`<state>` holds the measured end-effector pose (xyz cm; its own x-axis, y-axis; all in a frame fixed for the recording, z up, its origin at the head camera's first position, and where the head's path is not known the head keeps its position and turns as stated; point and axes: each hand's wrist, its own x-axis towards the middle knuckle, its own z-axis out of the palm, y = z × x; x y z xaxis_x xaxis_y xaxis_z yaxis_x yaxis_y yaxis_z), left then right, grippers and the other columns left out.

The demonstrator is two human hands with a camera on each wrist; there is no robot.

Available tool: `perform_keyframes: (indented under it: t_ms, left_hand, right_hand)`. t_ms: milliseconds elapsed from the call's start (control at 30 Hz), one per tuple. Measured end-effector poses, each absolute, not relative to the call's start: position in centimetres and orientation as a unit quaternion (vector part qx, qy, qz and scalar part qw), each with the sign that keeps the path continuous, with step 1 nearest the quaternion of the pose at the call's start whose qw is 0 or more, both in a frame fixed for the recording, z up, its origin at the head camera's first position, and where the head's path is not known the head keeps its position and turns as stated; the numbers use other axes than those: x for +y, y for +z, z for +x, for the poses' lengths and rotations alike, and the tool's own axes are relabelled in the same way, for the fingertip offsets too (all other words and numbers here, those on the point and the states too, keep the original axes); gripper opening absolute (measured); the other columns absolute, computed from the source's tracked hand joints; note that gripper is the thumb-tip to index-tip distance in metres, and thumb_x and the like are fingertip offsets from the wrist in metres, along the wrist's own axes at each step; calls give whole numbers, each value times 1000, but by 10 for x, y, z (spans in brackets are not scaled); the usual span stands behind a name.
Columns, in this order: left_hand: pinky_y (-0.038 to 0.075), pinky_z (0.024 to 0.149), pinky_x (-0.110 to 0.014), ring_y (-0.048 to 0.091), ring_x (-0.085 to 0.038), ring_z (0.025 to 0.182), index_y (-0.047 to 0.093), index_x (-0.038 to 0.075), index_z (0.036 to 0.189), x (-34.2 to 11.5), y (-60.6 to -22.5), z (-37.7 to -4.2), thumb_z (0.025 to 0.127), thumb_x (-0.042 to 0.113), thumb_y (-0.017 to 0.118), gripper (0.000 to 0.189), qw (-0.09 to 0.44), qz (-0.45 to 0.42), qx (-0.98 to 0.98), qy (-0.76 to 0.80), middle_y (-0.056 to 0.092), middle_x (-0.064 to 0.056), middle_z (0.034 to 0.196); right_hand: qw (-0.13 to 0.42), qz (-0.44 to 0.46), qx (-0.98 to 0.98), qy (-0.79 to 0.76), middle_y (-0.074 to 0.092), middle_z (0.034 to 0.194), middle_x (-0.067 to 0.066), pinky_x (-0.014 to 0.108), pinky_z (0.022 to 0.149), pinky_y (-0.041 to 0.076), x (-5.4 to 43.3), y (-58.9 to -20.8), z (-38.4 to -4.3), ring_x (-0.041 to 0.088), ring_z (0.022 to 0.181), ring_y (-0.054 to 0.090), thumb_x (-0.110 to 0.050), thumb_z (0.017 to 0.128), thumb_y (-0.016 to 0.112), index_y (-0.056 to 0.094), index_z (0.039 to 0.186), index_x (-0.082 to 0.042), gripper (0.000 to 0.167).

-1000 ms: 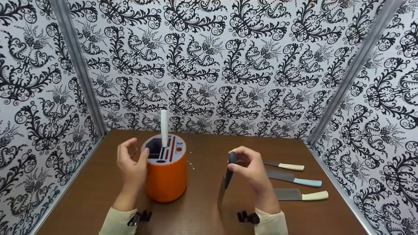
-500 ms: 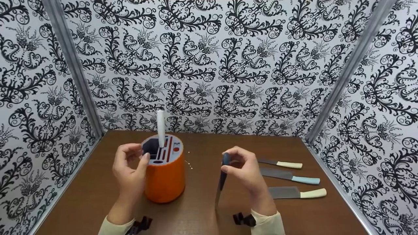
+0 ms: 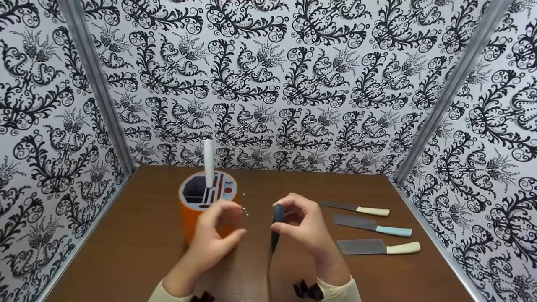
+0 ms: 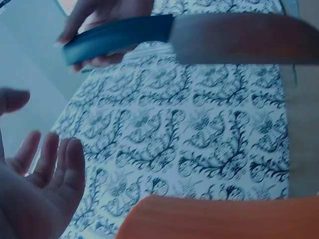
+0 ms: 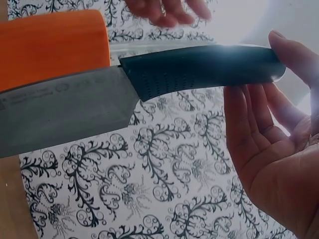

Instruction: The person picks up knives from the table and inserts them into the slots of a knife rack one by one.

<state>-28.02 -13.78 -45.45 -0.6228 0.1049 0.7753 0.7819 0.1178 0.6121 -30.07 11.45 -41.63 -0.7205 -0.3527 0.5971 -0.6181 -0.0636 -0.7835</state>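
You have the dark-handled knife (image 3: 274,240) in your right hand (image 3: 304,222), thumb on one side of the handle's end and fingers on the other; that grip probably keeps your skin away from the blade while it hangs point down. Whether the tip touches the worktop (image 3: 138,218) you cannot tell from here. Your left hand (image 3: 218,230) holds nothing, thumb and fingers curved apart, hovering before the near right side of the orange knife block (image 3: 188,222); the wrist views show it off both block and blade. The two hands are apart, the knife to the right of the gap. The block stands upright on the left, slots facing up, a white handle (image 3: 208,163) rising from one of them. On the right, the small knife (image 3: 354,208), the blue-handled knife (image 3: 373,226) and the cleaver (image 3: 379,247) lie flat, handles to the right, perhaps laid so each handle can be reached past its blade. Mind the cleaver's blade, near your right wrist in the head view. A strip of worktop shows between knife and block, and more runs to the far wall (image 3: 268,84); the side walls bound you left and right.
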Motion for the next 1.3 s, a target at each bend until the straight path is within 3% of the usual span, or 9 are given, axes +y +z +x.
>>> perform_keyframes:
  t_ms: [167,333,700,867,1300]
  left_hand:
    - [65,80,-36,71,-12,98,69,16,124,-127,-463,-285,81,12,92,49,233,-346,-731,-539,73,0,109]
    - [66,77,-36,73,-12,92,71,19,120,-124,-467,-282,84,19,92,41,208,-337,-734,-552,75,-1,104]
    - [65,74,-31,73,-8,84,72,20,109,-118,-470,-280,80,7,91,38,202,-355,-728,-551,71,2,93]
    - [65,71,-31,71,-5,82,72,23,102,-115,-469,-279,81,12,93,32,209,-350,-729,-550,68,4,88]
    - [66,70,-35,72,-9,80,75,20,107,-114,-468,-278,84,11,90,29,185,-344,-717,-577,74,1,93]
  right_hand:
    - [129,374,-680,618,68,91,4,32,69,64,106,-417,-297,8,80,70,7,77,87,73,106,2,32]
    - [126,376,-693,602,68,91,16,36,69,66,93,-416,-291,9,81,72,2,78,89,74,106,-3,32]
    - [139,356,-705,598,69,92,12,36,69,66,82,-419,-283,9,79,72,-3,75,94,76,101,-9,32]
    - [154,350,-703,600,70,91,11,37,69,66,80,-421,-283,9,80,73,-4,75,94,76,102,-10,33]
    - [184,330,-701,605,72,88,11,36,66,65,76,-421,-281,8,77,72,-5,74,96,76,103,-9,35]
